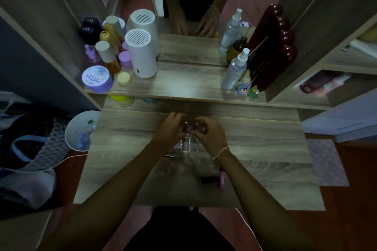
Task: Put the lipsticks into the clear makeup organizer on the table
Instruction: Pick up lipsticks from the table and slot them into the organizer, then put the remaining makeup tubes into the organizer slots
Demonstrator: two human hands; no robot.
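Note:
The clear makeup organizer (188,143) stands at the middle of the wooden table (265,149), and only its near compartments show between my wrists. My left hand (170,129) curls around its left side. My right hand (211,133) hovers over its right top with fingertips pinched together; the dim light hides what they hold. Reddish round tops (186,123) show between my hands. A dark lipstick (209,179) and a pink lipstick (221,178) lie beside my right forearm. Another thin lipstick (169,156) lies by my left forearm.
A raised shelf behind the organizer carries white cylinders (142,57), bottles and jars (97,78) on the left. Spray bottles (234,69) and small figurines (247,89) stand on its right. A mirror (193,6) stands behind. A white bin (81,130) sits left of the table.

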